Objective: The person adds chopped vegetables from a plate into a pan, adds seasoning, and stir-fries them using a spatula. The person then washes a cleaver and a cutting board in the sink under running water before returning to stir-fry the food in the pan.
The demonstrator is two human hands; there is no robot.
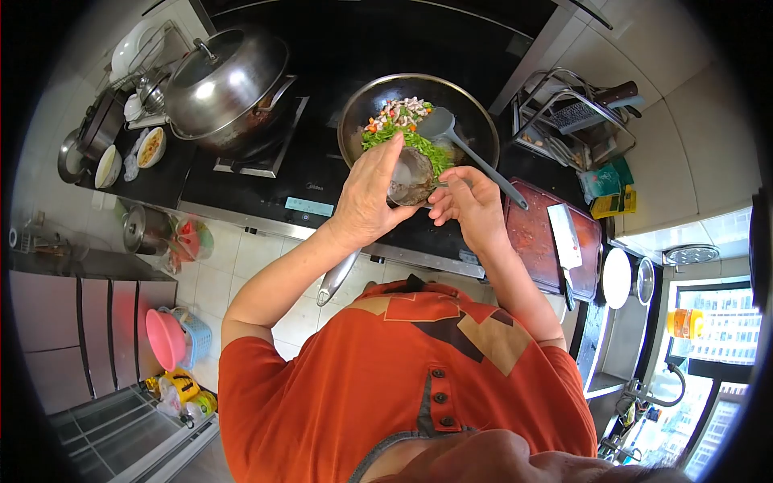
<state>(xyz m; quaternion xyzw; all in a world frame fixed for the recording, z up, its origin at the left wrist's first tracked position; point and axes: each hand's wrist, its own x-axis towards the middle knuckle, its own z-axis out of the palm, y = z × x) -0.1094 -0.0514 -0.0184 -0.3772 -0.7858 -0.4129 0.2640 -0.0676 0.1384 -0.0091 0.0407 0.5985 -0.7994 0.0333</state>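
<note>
My left hand (pixel 366 197) is wrapped round a round see-through jar (pixel 412 173) with brownish stuff inside, held over the near side of the wok (pixel 351 133). My right hand (pixel 475 209) is at the jar's right edge with its fingers curled and pinched. Whatever may be between those fingers is too small to make out. Chopped green vegetables (pixel 388 137) lie in the wok beside pale diced pieces (pixel 407 111) mixed with orange bits. A grey spatula (pixel 475 154) leans in the wok, its handle reaching over the right rim.
On the left burner stands a large lidded steel pot (pixel 225 84). A cleaver (pixel 565 237) lies on a reddish-brown cutting board (pixel 527 241) at the right. Behind it is a knife rack (pixel 564 113). Small bowls (pixel 151 148) sit at the far left. The wok's steel handle (pixel 338 278) sticks out towards me.
</note>
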